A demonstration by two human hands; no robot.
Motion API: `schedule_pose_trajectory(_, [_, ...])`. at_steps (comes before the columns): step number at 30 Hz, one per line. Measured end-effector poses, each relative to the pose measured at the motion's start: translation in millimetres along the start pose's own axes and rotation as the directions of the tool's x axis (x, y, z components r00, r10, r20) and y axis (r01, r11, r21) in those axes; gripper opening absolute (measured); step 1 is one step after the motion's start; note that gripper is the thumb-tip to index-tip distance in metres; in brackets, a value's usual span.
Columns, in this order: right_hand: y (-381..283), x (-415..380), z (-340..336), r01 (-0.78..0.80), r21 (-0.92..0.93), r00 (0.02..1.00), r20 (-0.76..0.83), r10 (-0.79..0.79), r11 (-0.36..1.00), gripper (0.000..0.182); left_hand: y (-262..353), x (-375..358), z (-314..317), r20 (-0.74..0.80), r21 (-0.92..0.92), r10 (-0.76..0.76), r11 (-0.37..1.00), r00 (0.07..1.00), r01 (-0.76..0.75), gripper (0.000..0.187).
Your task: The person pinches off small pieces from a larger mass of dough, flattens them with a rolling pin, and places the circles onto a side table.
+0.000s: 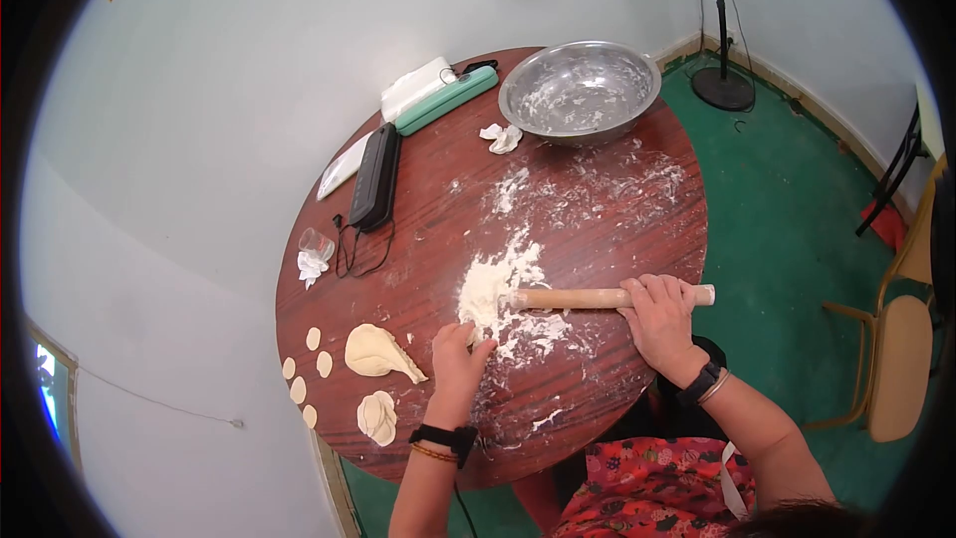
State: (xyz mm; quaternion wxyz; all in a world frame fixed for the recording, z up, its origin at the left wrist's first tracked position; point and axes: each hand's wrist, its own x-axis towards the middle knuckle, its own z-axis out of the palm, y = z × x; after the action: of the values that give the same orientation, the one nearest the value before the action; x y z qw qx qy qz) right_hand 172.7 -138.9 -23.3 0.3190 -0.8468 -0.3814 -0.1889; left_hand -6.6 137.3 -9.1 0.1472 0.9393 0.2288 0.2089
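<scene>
My right hand (659, 324) is wrapped round the right end of a wooden rolling pin (573, 298). The pin's left end lies in a pile of white flour (490, 284) on the round table. Close to the flour's lower edge, my left hand (458, 351) has its fingers curled together; whatever is between them is hidden. To its left sits a large lump of dough (372, 351) with a tapered end. Below the lump is a small stack of flat dough rounds (376, 418). Several single dough rounds (324, 365) lie nearer the table's left edge.
A metal bowl (580, 90) dusted with flour stands at the table's back. A green device (446, 100), a black device (375, 177) with a cord and a clear glass (317, 244) are along the left rim. A chair (899, 369) and a fan (721, 88) stand right.
</scene>
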Motion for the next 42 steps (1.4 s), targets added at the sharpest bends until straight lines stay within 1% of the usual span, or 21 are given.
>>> schedule_pose_trajectory(4, [-1.2, 0.4, -0.8, -0.005, -0.004, 1.0, 0.005, 0.005, 1.0, 0.04, -17.0, 7.6, 5.2, -0.079, 0.034, 0.073, 0.997, 0.994, -0.071, 0.029])
schedule_pose_trajectory(5, [-0.6, 0.1, -0.6, -0.007, -0.007, 1.0, 0.004, 0.007, 1.0, 0.04, -19.2, 7.0, 4.5, -0.07, -0.167, -0.082, 0.983, 0.994, 0.07, 0.027])
schedule_pose_trajectory(6, [0.5, 0.2, 0.4, -0.002, -0.01, 1.0, -0.005, 0.002, 1.0, 0.04, -17.9, 7.2, 2.1, -0.029, -0.359, -0.229, 0.911, 0.973, 0.203, 0.024])
schedule_pose_trajectory(7, [1.3, -0.6, 2.2, 0.001, -0.013, 1.0, -0.014, -0.001, 1.0, 0.04, -16.5, 9.1, 0.6, 0.043, -0.527, -0.357, 0.785, 0.933, 0.325, 0.022])
schedule_pose_trajectory(10, [1.4, -0.8, 3.1, -0.001, -0.019, 1.0, -0.024, 0.0, 1.0, 0.04, 1.2, 6.0, -12.6, 0.261, -0.799, -0.441, 0.399, 0.858, 0.449, 0.018])
schedule_pose_trajectory(13, [-0.6, -0.7, 1.6, -0.003, -0.011, 1.0, -0.007, 0.003, 1.0, 0.04, -24.2, -3.4, 2.5, 0.286, -0.616, -0.354, 0.644, 0.89, 0.454, 0.023])
schedule_pose_trajectory(16, [0.2, -0.5, 0.9, -0.012, -0.005, 1.0, -0.006, 0.012, 1.0, 0.039, -30.3, -4.3, 6.7, 0.25, -0.622, -0.412, 0.625, 0.876, 0.472, 0.028])
schedule_pose_trajectory(19, [-1.2, 0.5, -0.9, -0.007, -0.007, 1.0, -0.011, 0.007, 1.0, 0.038, -29.3, -8.6, 20.4, 0.083, -0.512, -0.239, 0.823, 0.967, 0.248, 0.029])
schedule_pose_trajectory(20, [-2.1, 1.1, -1.3, -0.003, -0.01, 1.0, -0.015, 0.003, 1.0, 0.038, -27.9, -12.5, 22.3, 0.042, -0.385, -0.158, 0.909, 0.987, 0.162, 0.03])
schedule_pose_trajectory(21, [-2.3, 1.1, -1.0, -0.004, -0.006, 1.0, -0.01, 0.004, 1.0, 0.038, -7.9, -11.5, 11.9, 0.013, -0.246, -0.07, 0.967, 0.997, 0.071, 0.031])
schedule_pose_trajectory(22, [-2.0, 0.9, -0.8, -0.007, -0.005, 1.0, -0.006, 0.007, 1.0, 0.039, 5.2, -9.5, 4.4, -0.001, -0.101, 0.024, 0.995, 1.0, -0.024, 0.031])
schedule_pose_trajectory(26, [-0.4, -0.8, 0.5, 0.002, -0.013, 1.0, -0.021, -0.003, 1.0, 0.039, 1.0, -3.3, 1.6, 0.108, -0.049, -0.018, 0.999, 0.994, 0.023, 0.031])
schedule_pose_trajectory(27, [-0.3, -1.0, 0.5, 0.003, -0.015, 1.0, -0.02, -0.003, 1.0, 0.039, -2.4, -4.5, 3.9, 0.152, -0.276, -0.151, 0.942, 0.977, 0.189, 0.029])
schedule_pose_trajectory(28, [-0.5, -0.8, 0.4, 0.004, -0.017, 1.0, -0.02, -0.004, 1.0, 0.039, -5.4, -6.3, 5.7, 0.225, -0.477, -0.265, 0.809, 0.938, 0.343, 0.027])
schedule_pose_trajectory(29, [-0.8, -0.4, 0.5, 0.005, -0.019, 1.0, -0.021, -0.006, 1.0, 0.039, -8.3, -7.0, 7.4, 0.319, -0.635, -0.35, 0.611, 0.881, 0.473, 0.025])
schedule_pose_trajectory(31, [0.3, -0.1, 1.5, 0.025, -0.018, 1.0, -0.007, -0.025, 1.0, 0.039, 11.4, -8.0, -11.2, 0.411, -0.809, -0.412, 0.248, 0.813, 0.534, 0.024])
schedule_pose_trajectory(32, [1.2, -0.1, 2.2, 0.037, -0.019, 0.999, 0.001, -0.037, 0.999, 0.039, 23.8, -9.6, -22.6, 0.465, -0.847, -0.424, 0.044, 0.778, 0.53, 0.023])
schedule_pose_trajectory(35, [-0.4, -1.3, 10.2, 0.079, -0.002, 0.995, 0.056, -0.079, 0.997, 0.043, 47.9, -16.4, -48.6, 0.555, -0.831, -0.469, -0.285, 0.687, 0.477, 0.025])
schedule_pose_trajectory(38, [-17.7, -1.2, 7.8, 0.123, 0.076, 0.98, 0.149, -0.133, 0.989, 0.051, 44.8, -44.6, -55.3, 0.512, -0.858, -0.371, -0.269, 0.775, 0.438, 0.026])
schedule_pose_trajectory(39, [-22.4, -1.3, 6.1, 0.105, 0.086, 0.983, 0.142, -0.117, 0.991, 0.052, 48.9, -49.6, -58.7, 0.512, -0.858, -0.369, -0.264, 0.776, 0.44, 0.028])
schedule_pose_trajectory(42, [-42.4, -4.7, -1.9, 0.057, 0.1, 0.99, 0.125, -0.069, 0.993, 0.055, 48.7, -68.9, -58.2, 0.555, -0.819, -0.322, -0.376, 0.767, 0.434, 0.031])
